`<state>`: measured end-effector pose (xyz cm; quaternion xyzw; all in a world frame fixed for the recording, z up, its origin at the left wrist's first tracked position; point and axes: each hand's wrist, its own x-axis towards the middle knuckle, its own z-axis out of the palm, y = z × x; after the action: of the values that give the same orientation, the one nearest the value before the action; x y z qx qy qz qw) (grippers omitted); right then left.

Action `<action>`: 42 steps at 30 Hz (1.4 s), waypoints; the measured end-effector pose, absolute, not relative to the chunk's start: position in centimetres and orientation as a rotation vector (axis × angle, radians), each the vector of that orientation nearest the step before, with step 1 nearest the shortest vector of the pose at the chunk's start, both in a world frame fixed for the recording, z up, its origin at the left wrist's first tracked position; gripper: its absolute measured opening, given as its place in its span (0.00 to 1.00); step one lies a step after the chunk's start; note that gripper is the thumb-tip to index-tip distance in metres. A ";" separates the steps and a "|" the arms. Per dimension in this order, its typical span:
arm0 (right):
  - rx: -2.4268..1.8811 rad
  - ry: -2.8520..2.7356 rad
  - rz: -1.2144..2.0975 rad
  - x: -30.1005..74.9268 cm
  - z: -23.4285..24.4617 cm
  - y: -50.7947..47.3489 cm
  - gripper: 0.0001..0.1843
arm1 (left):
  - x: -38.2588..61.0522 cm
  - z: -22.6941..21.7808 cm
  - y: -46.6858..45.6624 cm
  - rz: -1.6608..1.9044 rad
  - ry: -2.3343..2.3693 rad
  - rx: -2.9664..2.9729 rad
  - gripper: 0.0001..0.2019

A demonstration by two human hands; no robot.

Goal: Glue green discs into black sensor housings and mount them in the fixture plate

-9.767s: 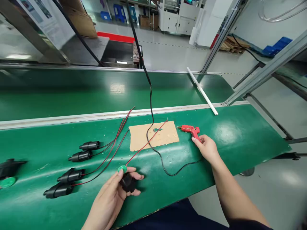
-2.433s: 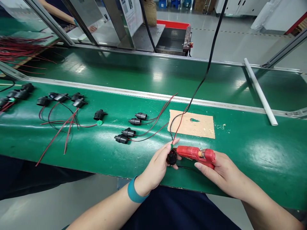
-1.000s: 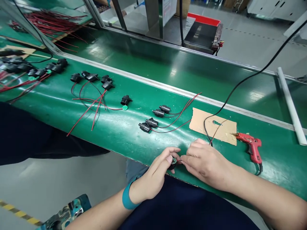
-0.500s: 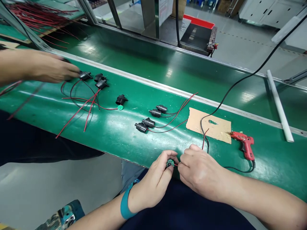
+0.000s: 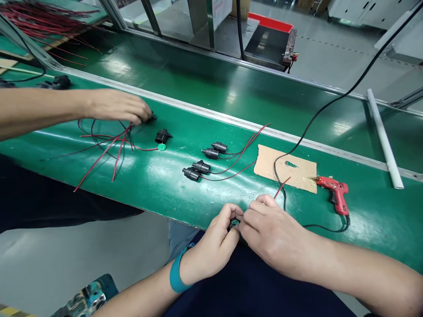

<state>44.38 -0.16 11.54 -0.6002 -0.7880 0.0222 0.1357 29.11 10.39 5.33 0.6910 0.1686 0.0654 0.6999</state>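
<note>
My left hand (image 5: 213, 253), with a teal wristband, is curled around a small round part (image 5: 234, 223) that shows a green circuit-board face. Its lower portion is hidden by the fingers. Touching it from the right, my right hand (image 5: 272, 231) is closed in a pinch on a thin red wire (image 5: 282, 188), whose free end sticks up behind the knuckles. The pinched stretch of wire is covered by the fingers. Beyond my hands lie several black connector housings (image 5: 201, 167) with red and dark wires trailing right.
A red glue gun (image 5: 335, 191) rests with its nozzle on a cardboard piece (image 5: 302, 172), a black cable running past. A co-worker's hand (image 5: 119, 105) reaches over black housings and wires at left. One housing (image 5: 163, 135) has a green disc beside it. A white tube (image 5: 385, 138) lies right.
My right hand has shifted slightly left, right up against the round part. The co-worker's hand has moved right, onto the black housings. The view has shifted a little.
</note>
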 end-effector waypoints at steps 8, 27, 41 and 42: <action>-1.640 -1.641 0.117 44.2 11.0 -4.1 0.13 | 29.0 5.0 10.5 0.200 0.465 1.417 0.12; -1.612 -1.378 0.235 42.5 4.0 -0.6 0.12 | 29.3 6.4 10.9 0.011 0.571 1.440 0.15; -1.596 -1.304 0.233 43.2 2.5 -1.0 0.08 | 30.7 5.7 10.1 0.070 0.608 1.428 0.13; -1.591 -1.286 0.248 43.1 2.4 -1.0 0.08 | 30.8 5.6 10.0 0.083 0.616 1.424 0.13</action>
<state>43.13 -1.03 2.36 -0.6622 -0.5349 0.1031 0.5145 30.77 9.96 5.63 0.6425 0.2778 0.0374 0.7132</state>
